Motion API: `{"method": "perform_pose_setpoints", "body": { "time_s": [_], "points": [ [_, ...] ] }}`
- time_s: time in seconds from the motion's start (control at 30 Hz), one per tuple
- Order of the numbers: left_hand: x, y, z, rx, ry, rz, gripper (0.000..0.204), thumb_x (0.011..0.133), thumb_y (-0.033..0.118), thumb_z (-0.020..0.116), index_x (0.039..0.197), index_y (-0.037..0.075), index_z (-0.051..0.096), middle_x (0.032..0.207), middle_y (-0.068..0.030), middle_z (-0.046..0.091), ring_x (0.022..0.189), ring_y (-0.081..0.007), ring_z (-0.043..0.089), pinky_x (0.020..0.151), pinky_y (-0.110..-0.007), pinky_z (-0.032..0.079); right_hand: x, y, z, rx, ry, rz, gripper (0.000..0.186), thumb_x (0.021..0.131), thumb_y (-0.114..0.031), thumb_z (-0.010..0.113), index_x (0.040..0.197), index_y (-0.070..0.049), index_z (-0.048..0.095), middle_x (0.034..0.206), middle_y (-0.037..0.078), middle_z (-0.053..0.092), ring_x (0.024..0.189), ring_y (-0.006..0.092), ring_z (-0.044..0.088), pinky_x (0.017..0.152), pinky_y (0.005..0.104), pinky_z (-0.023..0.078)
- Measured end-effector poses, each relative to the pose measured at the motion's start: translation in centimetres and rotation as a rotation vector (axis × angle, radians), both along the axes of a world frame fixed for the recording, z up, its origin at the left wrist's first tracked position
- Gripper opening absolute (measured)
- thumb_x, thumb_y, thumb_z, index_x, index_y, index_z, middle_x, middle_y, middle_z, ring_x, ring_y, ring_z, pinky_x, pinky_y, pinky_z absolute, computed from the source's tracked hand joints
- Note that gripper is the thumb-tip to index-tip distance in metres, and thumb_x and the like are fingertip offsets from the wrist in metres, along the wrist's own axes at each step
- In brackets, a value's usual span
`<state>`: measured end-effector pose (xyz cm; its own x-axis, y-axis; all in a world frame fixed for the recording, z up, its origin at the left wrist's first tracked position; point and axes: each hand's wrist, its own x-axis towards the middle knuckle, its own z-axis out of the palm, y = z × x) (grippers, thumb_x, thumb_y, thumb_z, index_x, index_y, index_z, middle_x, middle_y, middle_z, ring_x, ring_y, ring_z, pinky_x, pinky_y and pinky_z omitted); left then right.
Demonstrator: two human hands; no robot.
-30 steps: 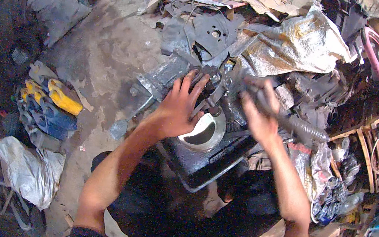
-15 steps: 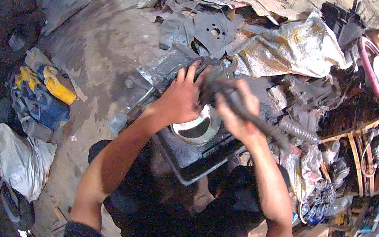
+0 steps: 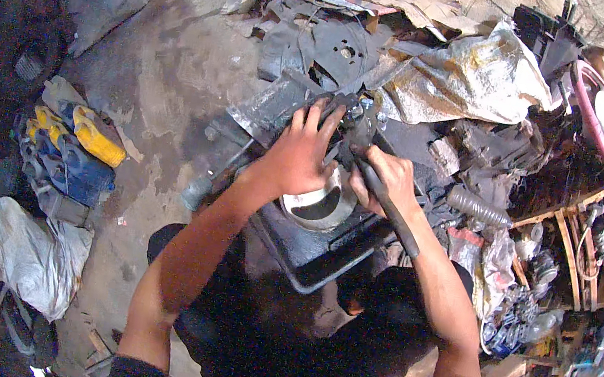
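My right hand [image 3: 386, 181] is closed around the dark handle [image 3: 395, 215] of a tool. Its far end reaches a blackened part [image 3: 335, 116], and the tool's exact kind is hard to make out. My left hand [image 3: 299, 156] lies over that part with fingers stretched and spread, pressing on it. Below both hands, a silvery metal ring [image 3: 322, 211] with a dark opening sits on a black tray-like block [image 3: 308, 255] between my knees. To the upper left of the block is a grey metal plate [image 3: 263, 106].
A crumpled silvery sack [image 3: 464, 80] and dark scrap sheets [image 3: 330, 42] lie beyond. On the left are blue and yellow pieces [image 3: 97, 136] and a white sack [image 3: 38, 255]. At right stand a ribbed tube [image 3: 478, 207], a pink oval frame [image 3: 601, 119] and wooden slats [image 3: 575, 250].
The tool in my right hand was blurred by motion and now shows more sharply, its handle lower along my forearm. My left hand stays over the dark part, shifted slightly right in the picture.
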<state>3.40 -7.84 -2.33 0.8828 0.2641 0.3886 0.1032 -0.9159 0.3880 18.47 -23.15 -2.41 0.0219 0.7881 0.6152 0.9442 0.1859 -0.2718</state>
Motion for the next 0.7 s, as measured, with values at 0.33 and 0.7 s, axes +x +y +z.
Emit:
{"method": "perform_pose_setpoints", "body": {
  "time_s": [0.33,0.7],
  "points": [
    [0.0,-0.1,-0.2,0.012,0.016,0.017,0.09,0.079,0.021,0.072,0.152,0.0,0.023,0.147,-0.035,0.026,0.127,-0.0535,0.036,0.108,-0.057,0.035,-2.5,0.3,2.4,0.282,-0.092,0.121,0.038,0.068,0.001,0.074,0.104,0.0,0.062,0.074,0.014,0.065,0.062,0.0261,0.068,0.055,0.036,0.053],
    [1.6,-0.8,-0.2,-0.004,-0.006,0.081,0.093,0.078,0.019,0.073,0.151,-0.003,0.02,0.148,-0.0341,0.023,0.127,-0.0543,0.033,0.107,-0.06,0.034,0.3,0.8,-0.8,0.049,0.053,-0.202,0.029,0.078,-0.012,0.067,0.102,-0.002,0.055,0.067,0.018,0.064,0.061,0.039,0.066,0.055,0.0452,0.052]
  ]
}}
